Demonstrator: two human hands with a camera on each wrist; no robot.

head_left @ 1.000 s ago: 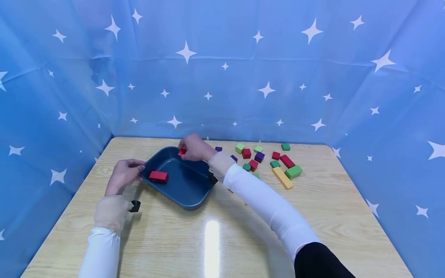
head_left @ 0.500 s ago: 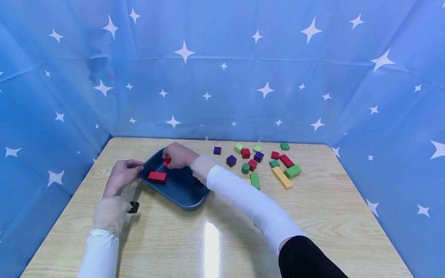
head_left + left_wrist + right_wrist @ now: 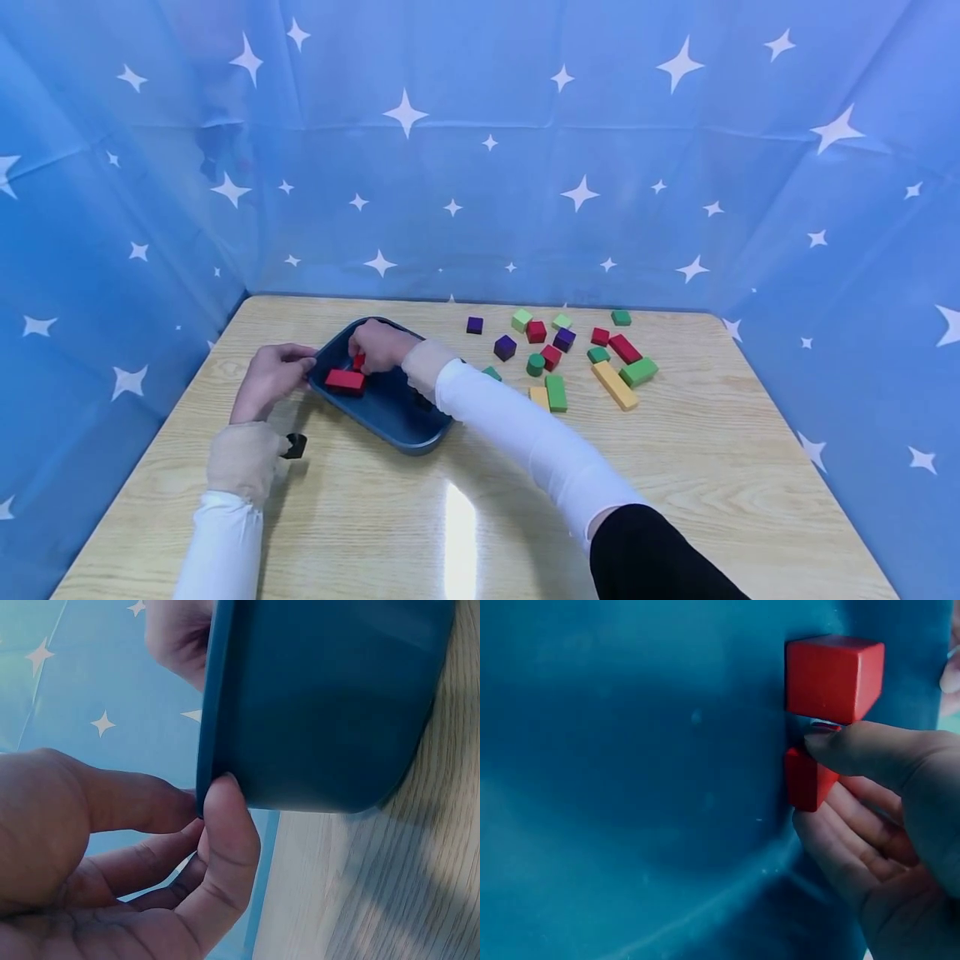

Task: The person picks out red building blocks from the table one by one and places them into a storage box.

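A dark blue plastic tub (image 3: 416,442) stands on the table's left part. My left hand (image 3: 272,379) pinches the tub's rim at its left corner; in the left wrist view thumb and fingertips meet at the rim (image 3: 208,735). Inside the tub, my right hand (image 3: 384,346) holds a small red block (image 3: 810,781) between thumb and fingers. Right beside that block lies a longer red block (image 3: 345,382) on the tub floor, near the left wall. In the right wrist view only a thin gap, partly covered by my thumb, separates the two red blocks.
Right of the tub several loose blocks are scattered: purple cubes (image 3: 505,347), red cubes (image 3: 536,332), a green cylinder (image 3: 535,364), green blocks (image 3: 556,393) and a long yellow block (image 3: 615,386). A starry blue curtain (image 3: 480,167) hangs behind the wooden table (image 3: 360,517).
My right hand has moved left and a little down inside the tub, bringing the small red block beside the longer one. The left hand has stayed on the rim.
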